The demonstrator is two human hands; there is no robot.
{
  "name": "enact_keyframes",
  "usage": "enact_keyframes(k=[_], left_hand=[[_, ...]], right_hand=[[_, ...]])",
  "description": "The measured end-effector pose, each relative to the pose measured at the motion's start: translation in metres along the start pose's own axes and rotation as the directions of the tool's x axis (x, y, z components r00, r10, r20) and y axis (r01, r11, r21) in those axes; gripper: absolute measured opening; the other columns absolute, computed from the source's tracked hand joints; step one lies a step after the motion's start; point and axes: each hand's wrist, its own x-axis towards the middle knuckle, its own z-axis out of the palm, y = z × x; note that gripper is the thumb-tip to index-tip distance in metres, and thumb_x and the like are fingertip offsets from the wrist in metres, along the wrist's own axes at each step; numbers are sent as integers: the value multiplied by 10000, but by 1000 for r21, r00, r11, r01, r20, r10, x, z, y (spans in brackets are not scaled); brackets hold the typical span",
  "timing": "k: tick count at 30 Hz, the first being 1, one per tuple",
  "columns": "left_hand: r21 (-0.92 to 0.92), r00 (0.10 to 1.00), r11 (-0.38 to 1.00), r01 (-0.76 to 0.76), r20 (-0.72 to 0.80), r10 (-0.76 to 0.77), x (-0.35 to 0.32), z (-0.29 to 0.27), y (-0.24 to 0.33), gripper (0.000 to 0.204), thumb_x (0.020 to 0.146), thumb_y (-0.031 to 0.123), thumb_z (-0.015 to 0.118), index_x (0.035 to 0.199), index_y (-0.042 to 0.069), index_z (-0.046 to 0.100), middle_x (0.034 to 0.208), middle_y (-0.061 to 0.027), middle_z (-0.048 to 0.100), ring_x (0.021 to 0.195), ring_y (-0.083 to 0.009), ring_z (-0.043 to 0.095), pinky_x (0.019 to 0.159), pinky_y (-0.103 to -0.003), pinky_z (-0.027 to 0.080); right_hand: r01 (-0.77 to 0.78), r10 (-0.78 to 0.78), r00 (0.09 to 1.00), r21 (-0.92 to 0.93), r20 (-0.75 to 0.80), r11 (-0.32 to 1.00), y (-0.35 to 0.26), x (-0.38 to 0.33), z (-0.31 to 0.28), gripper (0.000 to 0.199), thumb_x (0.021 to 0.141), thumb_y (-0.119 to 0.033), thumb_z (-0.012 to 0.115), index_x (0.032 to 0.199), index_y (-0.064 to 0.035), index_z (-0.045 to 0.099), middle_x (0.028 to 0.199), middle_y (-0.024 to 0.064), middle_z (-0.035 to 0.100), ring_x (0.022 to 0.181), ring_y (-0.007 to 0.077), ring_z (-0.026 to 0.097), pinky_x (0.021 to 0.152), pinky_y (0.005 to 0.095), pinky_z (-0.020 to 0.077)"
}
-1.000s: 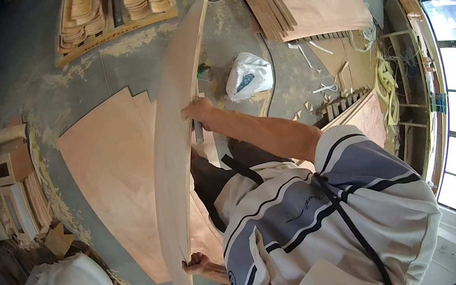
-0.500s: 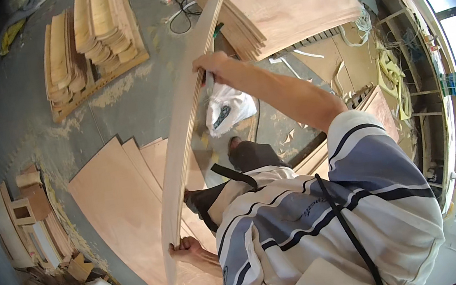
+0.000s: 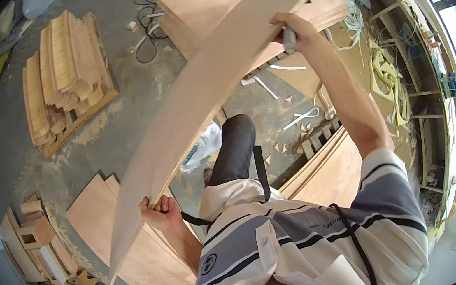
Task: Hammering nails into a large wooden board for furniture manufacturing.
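Head view: left hand (image 3: 160, 210) and right hand (image 3: 292, 29) grasping bent plywood sheet (image 3: 214, 91); white plastic bag (image 3: 204, 146) on floor below

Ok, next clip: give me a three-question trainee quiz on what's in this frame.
1. True or false: both hands grip the same plywood sheet.
2. Which hand also holds a small grey tool against the sheet's edge? A) left hand B) right hand
3. Fill in: the stack of curved wooden pieces lies on the floor at the picture's upper ____.

Key: 1 true; 2 B; 3 left.
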Motion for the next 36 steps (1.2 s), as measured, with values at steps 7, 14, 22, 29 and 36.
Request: enact_keyframes(k=[7, 14, 22, 29, 36], left_hand=[[158, 977, 976, -147, -129, 168, -30, 134, -116, 118, 802, 206, 492, 725, 123, 457, 522, 32, 403, 346, -90, 292, 317, -221, 242], [190, 961, 944, -271, 1, 276, -84, 239, -185, 311, 793, 204, 546, 550, 172, 357, 438, 59, 290, 353, -69, 291, 355, -189, 282], [205, 971, 954, -221, -46, 235, -118, 348, -346, 228, 792, 207, 536, 614, 162, 402, 452, 51, 327, 329, -64, 262, 315, -205, 238], [185, 965, 960, -210, -117, 234, -129, 445, -521, 242, 794, 226, 540, 606, 157, 404, 465, 58, 338, 337, -69, 259, 315, -197, 233], [193, 998, 980, -53, -14, 56, -155, 515, -701, 138, 817, 227, 524, 725, 140, 467, 558, 40, 419, 376, -61, 296, 333, -178, 243]], right_hand=[[-102, 101, 995, 61, 20, 993, -36, 101, -167, 264, 724, -64, 657, 956, -9, 542, 914, 105, 584, 760, 194, 627, 666, 278, 573], [-111, 138, 987, 288, -76, 951, -85, 146, -248, 285, 714, -71, 676, 949, -14, 526, 892, 99, 587, 708, 176, 640, 619, 269, 594], [-43, 91, 979, 249, -184, 967, -162, 230, -374, 242, 715, -82, 666, 911, -43, 531, 807, 47, 575, 659, 161, 615, 580, 276, 577], [-89, 130, 972, 206, -194, 974, -205, 342, -561, 254, 713, -70, 663, 921, -22, 525, 821, 56, 570, 681, 162, 616, 521, 262, 559], [-120, 146, 976, 156, -164, 980, -238, 459, -736, 152, 729, -152, 677, 817, -77, 578, 736, 40, 573, 608, 134, 564, 497, 248, 473]])
